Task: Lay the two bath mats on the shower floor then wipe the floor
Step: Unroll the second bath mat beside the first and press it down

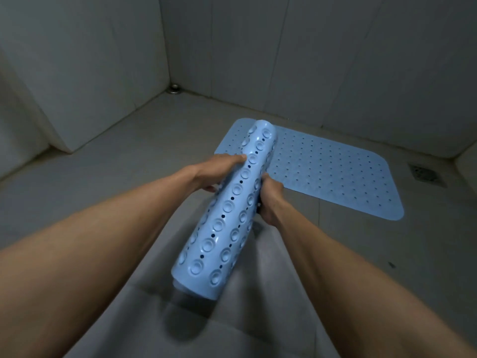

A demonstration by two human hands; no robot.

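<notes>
Gripping the rolled mat [232, 210], your left hand [219, 171] curls over it, right hand [271, 200] clamps its edge; flat mat [330, 171] lies at 1 o'clock near the wall [361, 73], floor [129, 164] open at 10 o'clock.

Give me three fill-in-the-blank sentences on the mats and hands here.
The left hand and right hand hold the second mat, which is ____ up.
The first mat lies ____ on the shower floor.
The floor drain sits to that mat's ____.
Missing words: rolled; flat; right.
</notes>
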